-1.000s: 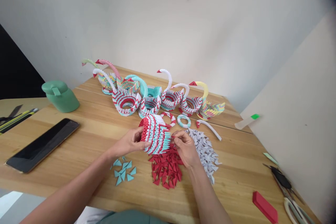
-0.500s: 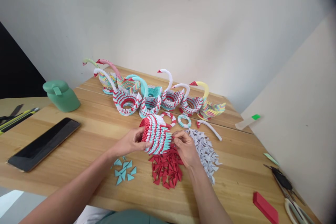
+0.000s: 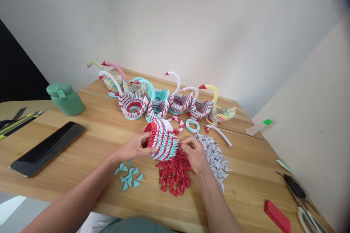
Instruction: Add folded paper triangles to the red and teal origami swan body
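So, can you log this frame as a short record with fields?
Left hand: grips the paper body, held sideways
Left hand point: left hand, paper body
Right hand: right hand pinches a red piece at the body's edge
Piles, left to right: blue pieces, red pieces, grey pieces
Behind: paper swans, two rings, loose neck
Left side: phone, green container

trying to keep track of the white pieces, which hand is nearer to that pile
Right: the right hand is just beside the white pile; the left hand is farther off, left of the red pile.
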Demonstrator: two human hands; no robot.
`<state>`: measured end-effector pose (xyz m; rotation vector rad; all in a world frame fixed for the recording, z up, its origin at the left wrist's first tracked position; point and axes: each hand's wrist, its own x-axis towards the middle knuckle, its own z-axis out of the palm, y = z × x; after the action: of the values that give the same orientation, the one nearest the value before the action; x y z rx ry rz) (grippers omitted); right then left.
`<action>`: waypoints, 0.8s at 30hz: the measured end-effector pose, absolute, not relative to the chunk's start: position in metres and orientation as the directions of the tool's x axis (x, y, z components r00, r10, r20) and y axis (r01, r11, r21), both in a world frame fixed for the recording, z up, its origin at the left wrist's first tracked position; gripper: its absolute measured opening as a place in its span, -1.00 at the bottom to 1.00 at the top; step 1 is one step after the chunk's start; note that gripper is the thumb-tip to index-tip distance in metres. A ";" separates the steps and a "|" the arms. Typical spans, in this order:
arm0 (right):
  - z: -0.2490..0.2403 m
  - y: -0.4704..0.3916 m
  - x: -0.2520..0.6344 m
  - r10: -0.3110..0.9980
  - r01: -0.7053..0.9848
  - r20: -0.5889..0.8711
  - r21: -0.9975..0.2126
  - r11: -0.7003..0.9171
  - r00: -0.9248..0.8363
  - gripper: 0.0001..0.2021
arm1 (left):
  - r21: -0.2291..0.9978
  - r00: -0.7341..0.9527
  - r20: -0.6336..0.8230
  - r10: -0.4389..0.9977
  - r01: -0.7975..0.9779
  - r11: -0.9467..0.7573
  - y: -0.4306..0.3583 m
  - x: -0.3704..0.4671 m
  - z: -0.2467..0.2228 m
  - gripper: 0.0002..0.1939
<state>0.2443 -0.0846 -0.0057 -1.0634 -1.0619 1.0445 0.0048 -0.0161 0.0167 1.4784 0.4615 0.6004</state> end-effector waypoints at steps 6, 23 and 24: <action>0.003 -0.087 0.244 0.971 0.032 0.184 -0.983 0.181 0.154 -0.93 | 0.998 0.762 0.069 0.644 -0.042 -0.057 -0.015 0.004 0.016 -0.74; -0.001 -0.087 0.229 0.977 -0.253 -0.024 -0.967 0.031 0.211 -0.76 | 0.994 0.727 0.106 0.678 -0.062 -0.088 -0.017 0.013 0.008 -0.68; -0.001 -0.087 0.228 0.977 -0.264 -0.026 -0.964 0.031 0.213 -0.78 | 0.995 0.722 0.103 0.684 -0.063 -0.083 -0.017 0.015 0.007 -0.66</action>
<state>0.2280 -0.0868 -0.0013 -1.1039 -0.8576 1.1636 0.0148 -0.0171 0.0070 1.5412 0.5257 0.6696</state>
